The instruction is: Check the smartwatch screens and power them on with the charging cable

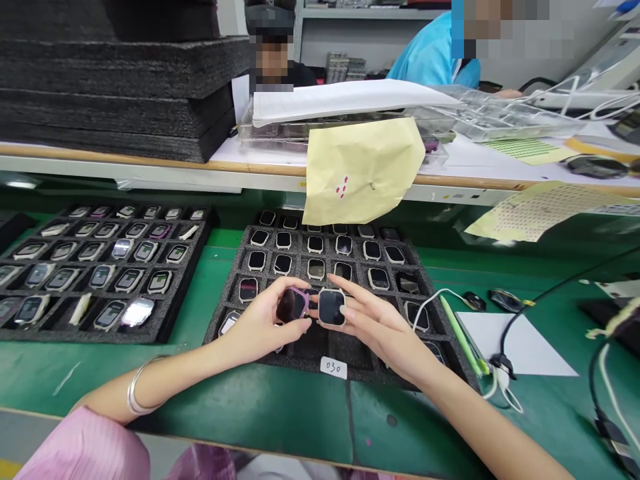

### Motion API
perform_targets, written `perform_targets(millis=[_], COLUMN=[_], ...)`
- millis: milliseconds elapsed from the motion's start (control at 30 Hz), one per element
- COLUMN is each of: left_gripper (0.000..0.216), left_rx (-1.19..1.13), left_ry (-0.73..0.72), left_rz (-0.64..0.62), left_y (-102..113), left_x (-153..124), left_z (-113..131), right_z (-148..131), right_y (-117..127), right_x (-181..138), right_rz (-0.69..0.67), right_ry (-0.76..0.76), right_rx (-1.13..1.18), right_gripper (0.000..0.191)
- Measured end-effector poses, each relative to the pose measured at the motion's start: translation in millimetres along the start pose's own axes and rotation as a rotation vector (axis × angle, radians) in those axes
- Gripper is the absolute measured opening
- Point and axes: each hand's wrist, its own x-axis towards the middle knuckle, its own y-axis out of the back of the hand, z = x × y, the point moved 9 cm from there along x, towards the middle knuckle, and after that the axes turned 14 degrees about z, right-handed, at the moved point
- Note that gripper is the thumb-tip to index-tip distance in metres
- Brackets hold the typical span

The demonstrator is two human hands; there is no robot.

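My left hand (267, 317) is closed on a purple-framed smartwatch case (291, 305) with a dark screen. Close beside it, my right hand (375, 327) grips a silver-framed smartwatch case (331, 307) between thumb and fingers, its dark screen facing up. Neither watch has a strap in view. Both are held above a black foam tray (295, 360) whose compartments hold several similar watch cases, such as one watch case (315, 244) in a farther row. A white label (333, 367) marked 030 sits at the tray's near edge.
Another foam tray (167, 303) of watches lies at the left. A green pen (460, 333), white paper (520, 343) and cables are at the right. Above, a shelf edge (270, 175) carries foam stacks (125, 73) and a hanging yellow sheet (365, 170). Two people sit beyond.
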Motion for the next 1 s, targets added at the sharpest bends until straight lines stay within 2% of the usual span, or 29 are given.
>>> perform_targets(millis=[167,367,600,1000], left_gripper=[0.032,0.037,0.039,0.032], left_rx=[0.101,0.208,0.164,0.296], left_ry=[-0.037,-0.127,-0.129,-0.166], left_rz=[0.019,-0.075,-0.034,-0.051], left_y=[0.6,-7.8,-5.1,-7.7], left_x=[-1.1,-13.3,-11.4,-13.1], left_z=[0.4,8.7,8.6,15.5], right_z=[3.7,-1.6,-4.7,-9.3], right_y=[-3.7,-1.6,-5.5,-5.0], right_x=[1.0,2.1,-2.8,-4.7], right_rz=[-0.028,-0.009,-0.060,-0.043], right_ry=[-0.037,0.039,0.042,0.038], right_rx=[0.000,-0.092,-0.107,-0.128], right_gripper=[0.047,0.034,0.036,0.033])
